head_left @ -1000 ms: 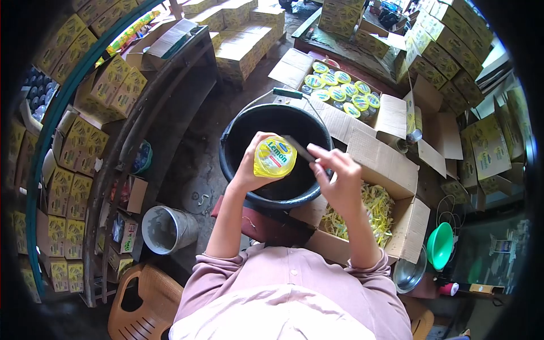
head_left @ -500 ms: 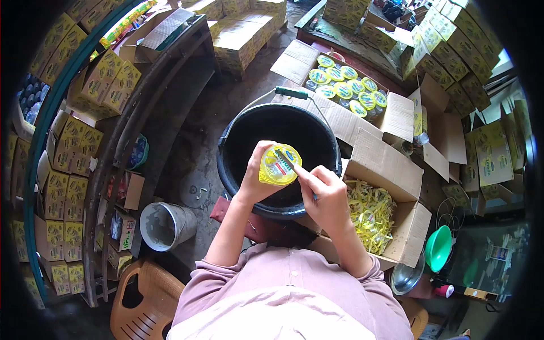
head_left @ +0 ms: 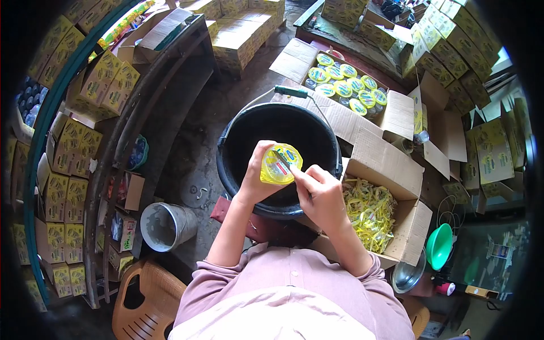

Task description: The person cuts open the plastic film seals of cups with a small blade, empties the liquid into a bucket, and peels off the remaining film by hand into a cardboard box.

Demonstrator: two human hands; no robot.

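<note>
My left hand point(head_left: 256, 175) is wrapped round a sealed plastic cup point(head_left: 279, 173) with a yellow printed lid, its top turned up toward me. In my right hand point(head_left: 324, 194) a narrow dark blade point(head_left: 287, 161) is pinched, its tip lying across the lid; its handle is hidden in my fingers. Both hands are above the mouth of a large black bucket point(head_left: 238, 133) with a green-gripped wire handle. Beside my right forearm, a cardboard box point(head_left: 412, 229) holds a heap of yellow plastic strips point(head_left: 369, 218).
Another open carton point(head_left: 396, 116) at the back right contains several yellow-lidded cups point(head_left: 343, 89). A grey bucket point(head_left: 184, 224) stands on the floor to the left, near a brown plastic chair point(head_left: 150, 297). Stacked yellow boxes point(head_left: 65, 192) line the left shelves. At right is a green bowl point(head_left: 439, 247).
The cup and blade have shifted slightly, and my right hand has moved a little against the lid. My left hand keeps its grip on the cup.
</note>
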